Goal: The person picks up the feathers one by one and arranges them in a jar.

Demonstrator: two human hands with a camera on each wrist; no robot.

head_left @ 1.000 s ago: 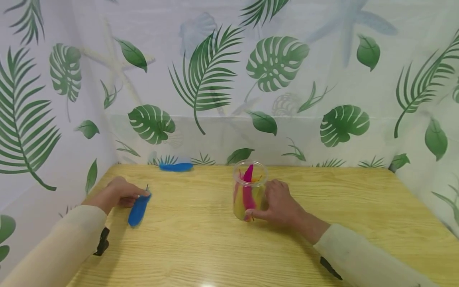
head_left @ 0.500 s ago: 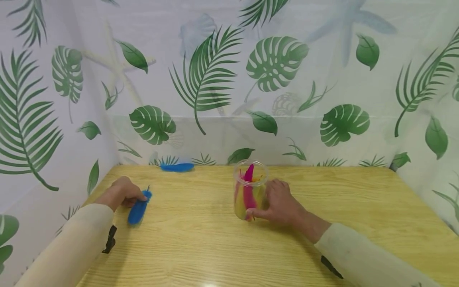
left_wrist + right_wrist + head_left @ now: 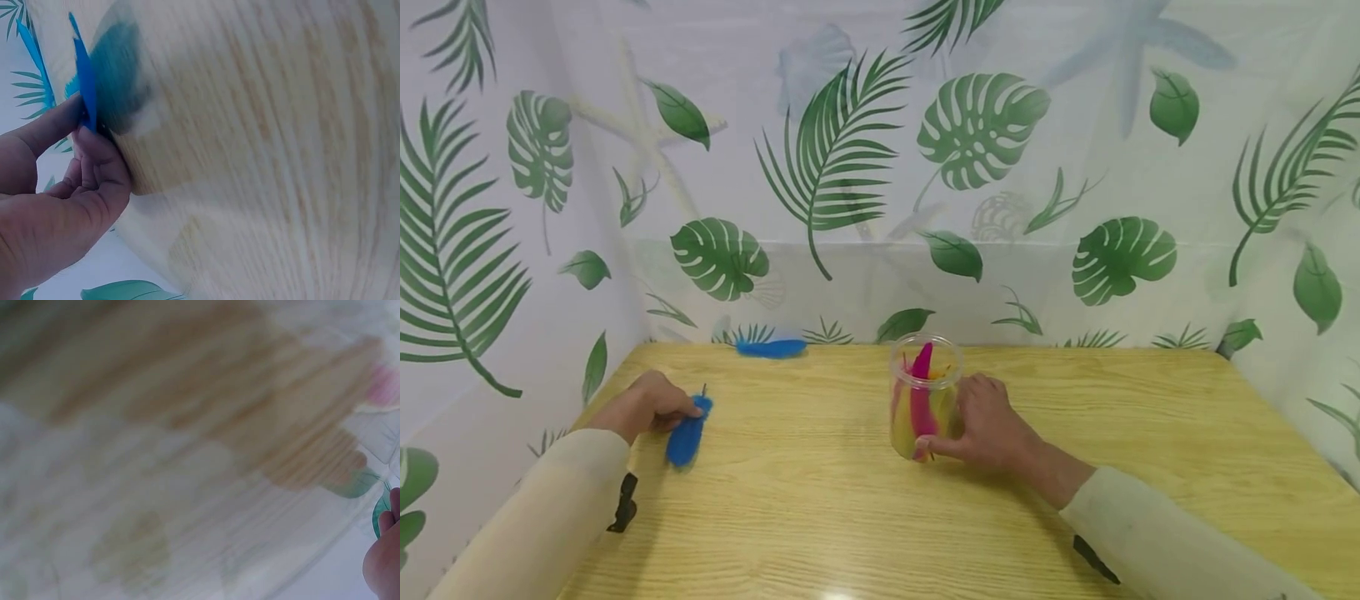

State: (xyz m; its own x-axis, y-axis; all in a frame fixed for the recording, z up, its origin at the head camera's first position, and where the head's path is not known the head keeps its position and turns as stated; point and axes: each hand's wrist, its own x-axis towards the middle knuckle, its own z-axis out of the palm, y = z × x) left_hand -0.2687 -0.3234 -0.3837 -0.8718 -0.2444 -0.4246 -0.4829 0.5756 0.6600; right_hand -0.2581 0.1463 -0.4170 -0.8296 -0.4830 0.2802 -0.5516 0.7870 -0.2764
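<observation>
My left hand [image 3: 655, 402] is at the left side of the table, pinching a blue feather [image 3: 687, 439] near its quill end. The left wrist view shows the feather [image 3: 87, 84] between thumb and fingertips, standing close over the wood. My right hand [image 3: 994, 427] holds a clear plastic jar [image 3: 926, 382] upright at mid-table, thumb across its front and fingers round its right side. Inside it stand a magenta feather [image 3: 919, 408] and yellow ones [image 3: 946, 407]. In the right wrist view only a bit of the hand [image 3: 382, 559] shows at the edge.
A second blue feather [image 3: 771, 348] lies at the table's back edge, left of the jar. Behind the wooden table [image 3: 820, 500] hangs a white leaf-print curtain [image 3: 865, 167], which also encloses both sides.
My left fingers have closed more around the blue feather, which has shifted slightly. The right hand and the jar stay where they were.
</observation>
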